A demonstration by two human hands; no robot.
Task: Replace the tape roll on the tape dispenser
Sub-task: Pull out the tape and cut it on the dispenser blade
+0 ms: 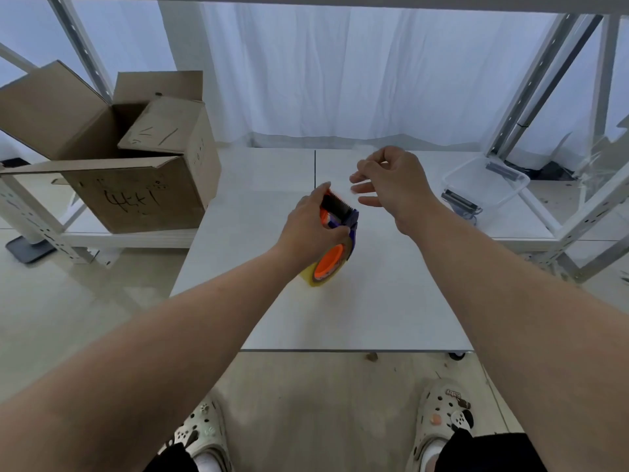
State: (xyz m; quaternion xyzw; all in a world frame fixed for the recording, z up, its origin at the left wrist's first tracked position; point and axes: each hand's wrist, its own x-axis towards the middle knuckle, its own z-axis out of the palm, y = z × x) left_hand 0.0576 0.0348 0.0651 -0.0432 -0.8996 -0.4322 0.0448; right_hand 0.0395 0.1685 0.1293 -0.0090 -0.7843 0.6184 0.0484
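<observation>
A purple and orange tape dispenser (pixel 342 216) stands on the white table (pixel 340 318), its toothed black blade pointing up and away. A yellowish tape roll (pixel 315 279) sits on its orange hub (pixel 328 264). My left hand (pixel 311 229) grips the dispenser's body from the left. My right hand (pixel 391 183) hovers above and to the right of the blade, thumb and forefinger pinched together. A faint clear strip seems to run from them toward the blade, but it is too faint to be sure.
An open cardboard box (pixel 136 185) with a smaller box (pixel 166 127) inside sits on a low shelf at the left. A clear plastic tub (pixel 486 185) stands at the right beside a white metal rack (pixel 544 97). White curtains hang behind the table.
</observation>
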